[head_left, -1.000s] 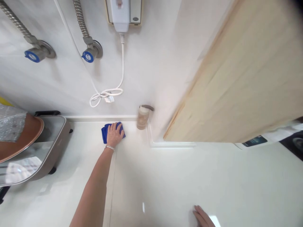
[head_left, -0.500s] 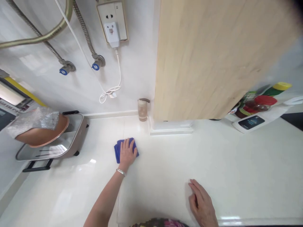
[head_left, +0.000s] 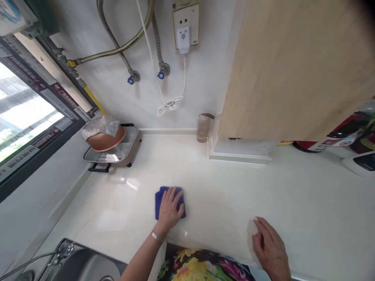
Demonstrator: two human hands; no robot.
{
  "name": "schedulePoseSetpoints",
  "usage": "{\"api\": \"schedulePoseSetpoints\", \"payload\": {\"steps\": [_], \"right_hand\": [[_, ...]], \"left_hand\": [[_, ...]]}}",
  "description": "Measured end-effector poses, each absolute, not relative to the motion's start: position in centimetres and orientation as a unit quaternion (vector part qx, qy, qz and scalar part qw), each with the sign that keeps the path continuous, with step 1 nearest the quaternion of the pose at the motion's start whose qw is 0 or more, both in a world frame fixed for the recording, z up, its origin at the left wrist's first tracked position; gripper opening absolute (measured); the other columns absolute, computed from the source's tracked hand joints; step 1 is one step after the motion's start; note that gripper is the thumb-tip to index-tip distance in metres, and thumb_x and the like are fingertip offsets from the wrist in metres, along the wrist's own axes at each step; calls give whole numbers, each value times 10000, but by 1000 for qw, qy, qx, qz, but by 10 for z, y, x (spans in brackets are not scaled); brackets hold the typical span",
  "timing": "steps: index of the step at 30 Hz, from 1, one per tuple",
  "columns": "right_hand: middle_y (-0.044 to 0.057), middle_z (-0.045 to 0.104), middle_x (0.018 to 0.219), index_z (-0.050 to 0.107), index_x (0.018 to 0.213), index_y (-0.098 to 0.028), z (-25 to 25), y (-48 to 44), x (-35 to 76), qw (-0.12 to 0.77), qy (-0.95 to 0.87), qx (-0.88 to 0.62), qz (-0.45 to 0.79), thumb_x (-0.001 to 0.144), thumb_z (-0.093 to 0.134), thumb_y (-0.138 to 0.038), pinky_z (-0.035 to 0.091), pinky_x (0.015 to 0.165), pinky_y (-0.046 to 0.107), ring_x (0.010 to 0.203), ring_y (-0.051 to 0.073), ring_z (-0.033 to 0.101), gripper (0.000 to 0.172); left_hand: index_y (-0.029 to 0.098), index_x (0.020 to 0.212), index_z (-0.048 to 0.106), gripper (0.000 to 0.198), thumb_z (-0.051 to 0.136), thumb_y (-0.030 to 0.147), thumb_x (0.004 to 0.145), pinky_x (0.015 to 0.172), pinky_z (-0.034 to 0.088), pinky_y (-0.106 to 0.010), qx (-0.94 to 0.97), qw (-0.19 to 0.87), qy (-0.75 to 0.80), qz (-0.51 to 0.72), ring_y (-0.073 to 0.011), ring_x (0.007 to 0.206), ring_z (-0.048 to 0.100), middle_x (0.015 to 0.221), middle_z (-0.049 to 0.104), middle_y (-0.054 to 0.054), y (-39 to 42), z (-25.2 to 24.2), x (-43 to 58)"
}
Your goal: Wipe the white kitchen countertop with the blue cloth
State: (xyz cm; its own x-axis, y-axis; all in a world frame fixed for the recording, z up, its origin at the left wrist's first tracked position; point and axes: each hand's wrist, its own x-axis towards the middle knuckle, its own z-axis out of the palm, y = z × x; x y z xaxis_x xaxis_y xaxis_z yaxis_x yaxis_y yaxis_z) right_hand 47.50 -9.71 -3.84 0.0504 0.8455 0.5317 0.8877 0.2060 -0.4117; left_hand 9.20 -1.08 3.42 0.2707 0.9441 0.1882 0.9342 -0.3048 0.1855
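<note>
My left hand (head_left: 170, 210) presses down on a folded blue cloth (head_left: 158, 203) on the white countertop (head_left: 222, 203). Its fingers spread over the cloth, and the thumb lies by the cloth's right edge. A silver bracelet circles that wrist. Further right, my right hand (head_left: 271, 248) rests near the counter's front edge, fingers stretched forward and the thumb a little apart. Nothing shows in it.
An electric pan (head_left: 133, 146) with a copper-coloured pot (head_left: 107, 141) stands by the back wall. A beige tumbler (head_left: 203, 128) stands beside a wooden cabinet (head_left: 281, 70). Bottles, including a white one (head_left: 359, 166), stand right. A metal sink (head_left: 84, 265) lies front left.
The view has swung left, bringing the window and sink into sight. My left hand and the cloth have slid nearer to me, away from the back wall. The right hand keeps its pose.
</note>
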Motion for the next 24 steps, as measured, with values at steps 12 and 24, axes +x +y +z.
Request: {"api": "schedulePoseSetpoints", "payload": {"steps": [12, 24], "right_hand": [[177, 586, 1338, 544, 1330, -120, -37, -100, 478, 328, -714, -617, -43, 904, 472, -209, 525, 1001, 469, 1218, 302, 587, 441], [202, 599, 1318, 518, 1357, -93, -41, -100, 484, 282, -721, -630, -54, 875, 474, -205, 548, 927, 462, 1157, 324, 624, 497]], "left_hand": [[173, 1460, 502, 544, 363, 394, 983, 1207, 236, -513, 512, -34, 853, 93, -333, 1448, 346, 1553, 419, -165, -34, 38, -125], [132, 1415, 515, 562, 338, 401, 954, 1081, 315, -571, 246, -113, 958, 99, -381, 1322, 430, 1455, 482, -233, -41, 38, -259]]}}
